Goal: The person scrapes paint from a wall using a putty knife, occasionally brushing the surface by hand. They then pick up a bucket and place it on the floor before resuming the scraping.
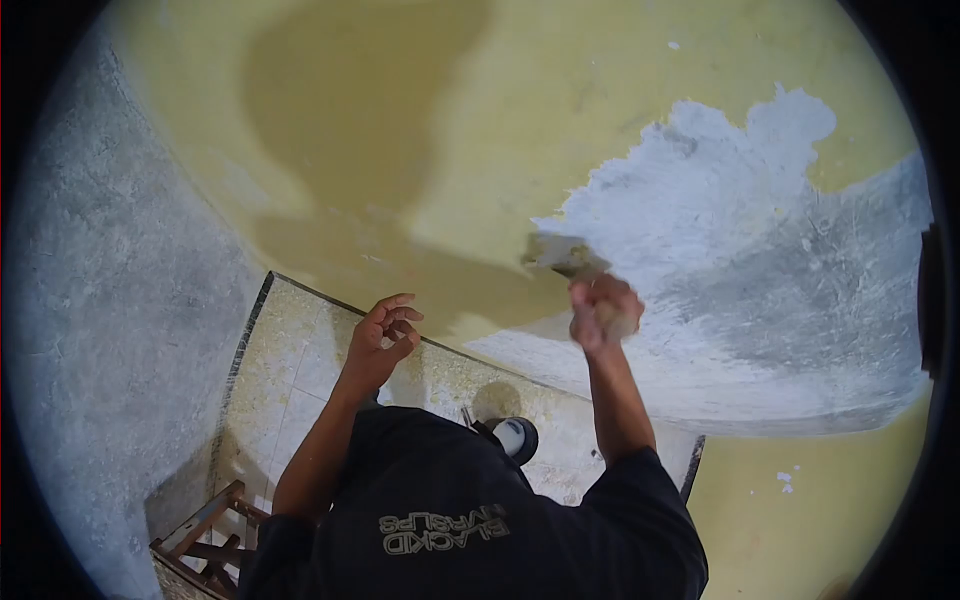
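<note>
My right hand point(603, 310) is closed around the handle of a scraper point(572, 262), blurred by motion. Its broad blade lies at the yellow wall point(520, 110), right where the paint meets a bare whitish-grey patch point(700, 190). The patch has a ragged upper edge and spreads to the right. Holding nothing, my left hand point(382, 338) hovers near the foot of the wall with its fingers loosely curled and apart.
A dark round container point(514, 438) with something white inside stands on the tiled floor point(300, 370), which is sprinkled with yellowish flakes. At lower left is a wooden stool point(205, 535). A grey wall point(130, 290) rises on the left.
</note>
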`<state>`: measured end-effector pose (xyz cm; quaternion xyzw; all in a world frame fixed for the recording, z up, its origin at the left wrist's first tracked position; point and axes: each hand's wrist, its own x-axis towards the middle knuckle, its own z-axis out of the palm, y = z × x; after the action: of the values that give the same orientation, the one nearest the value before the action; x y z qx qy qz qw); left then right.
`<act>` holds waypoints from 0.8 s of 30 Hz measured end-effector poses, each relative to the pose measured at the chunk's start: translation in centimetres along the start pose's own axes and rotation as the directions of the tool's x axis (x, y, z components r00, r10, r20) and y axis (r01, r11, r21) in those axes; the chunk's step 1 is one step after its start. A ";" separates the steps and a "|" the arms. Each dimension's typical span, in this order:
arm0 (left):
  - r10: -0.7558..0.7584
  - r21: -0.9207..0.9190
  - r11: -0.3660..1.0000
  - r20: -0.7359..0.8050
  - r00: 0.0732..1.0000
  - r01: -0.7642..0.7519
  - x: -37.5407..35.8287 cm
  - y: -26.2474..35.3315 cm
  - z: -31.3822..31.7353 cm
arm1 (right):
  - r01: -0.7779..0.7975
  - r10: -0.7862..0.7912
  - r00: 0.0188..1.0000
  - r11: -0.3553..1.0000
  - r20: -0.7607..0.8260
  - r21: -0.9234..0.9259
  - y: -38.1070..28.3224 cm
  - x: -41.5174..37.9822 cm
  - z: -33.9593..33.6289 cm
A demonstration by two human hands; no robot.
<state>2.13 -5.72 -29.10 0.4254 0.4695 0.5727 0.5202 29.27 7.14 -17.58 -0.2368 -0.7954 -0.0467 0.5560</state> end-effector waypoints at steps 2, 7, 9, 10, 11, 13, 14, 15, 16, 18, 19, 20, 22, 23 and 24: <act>-0.008 0.009 1.000 -0.011 1.000 0.008 0.4 -0.1 -0.3 | 0.099 -0.105 0.994 0.980 0.027 0.174 -0.9 1.3 -0.2; -0.017 -0.007 1.000 0.003 1.000 0.017 0.3 -0.9 -0.8 | 0.225 -0.207 0.959 0.971 0.193 -0.076 -1.0 2.0 0.9; -0.018 -0.018 1.000 0.008 1.000 0.019 0.3 -1.1 -0.9 | 0.192 -0.195 0.975 0.981 0.110 0.039 -1.6 2.1 1.1; -0.029 -0.023 0.999 0.011 1.000 0.030 0.2 -1.2 -0.9 | 0.175 -0.186 0.980 0.974 0.074 0.143 -1.9 2.7 0.8; -0.034 -0.029 0.999 0.002 0.999 0.034 0.0 -1.4 -0.9 | 0.152 -0.166 0.985 0.958 0.038 0.245 -2.3 3.3 0.5; -0.051 -0.039 0.998 0.020 0.999 0.051 0.2 -1.6 -1.0 | 0.130 -0.142 0.990 0.955 0.024 0.266 -2.3 2.9 0.8; -0.047 -0.036 0.998 0.031 0.998 0.048 0.4 -1.5 -1.0 | 0.167 -0.186 0.980 0.964 0.072 0.207 -2.3 2.7 1.1; -0.040 -0.025 0.999 0.044 0.998 0.042 0.6 -1.4 -0.9 | 0.208 -0.226 0.966 0.967 0.124 0.147 -2.5 2.8 1.2; -0.038 -0.015 0.999 0.058 0.998 0.039 0.5 -1.4 -0.5 | 0.169 -0.176 0.974 0.984 0.145 0.056 -3.2 3.3 0.9; -0.016 0.015 1.000 0.088 0.996 0.015 0.7 -1.1 0.2 | 0.123 -0.129 0.990 0.986 0.055 0.109 -3.2 3.8 0.6; -0.003 0.046 0.999 0.108 0.994 -0.002 0.8 -0.9 0.4 | 0.078 -0.074 0.997 0.981 -0.030 0.176 -3.3 3.9 0.6; -0.008 0.059 0.998 0.132 0.991 0.000 0.7 -0.9 0.7 | 0.104 -0.105 0.994 0.988 0.001 0.114 -3.0 3.9 0.5; 0.013 0.014 1.000 0.171 0.985 -0.015 1.3 -0.7 1.3 | 0.085 -0.086 0.996 0.996 -0.015 -0.030 -3.2 3.1 1.3; 0.014 0.028 0.999 0.204 0.979 -0.020 1.4 -0.4 2.0 | 0.060 -0.063 0.998 0.986 -0.014 -0.154 -3.2 1.9 1.3; 0.046 0.123 0.990 0.213 0.976 -0.073 1.6 0.0 2.7 | -0.005 0.128 0.957 0.904 0.260 -0.427 -2.9 -0.7 0.5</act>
<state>4.56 -3.85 -28.54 0.5301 0.4353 0.5085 0.5205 27.80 4.48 -17.84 -0.3828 -0.8286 -0.1641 0.3741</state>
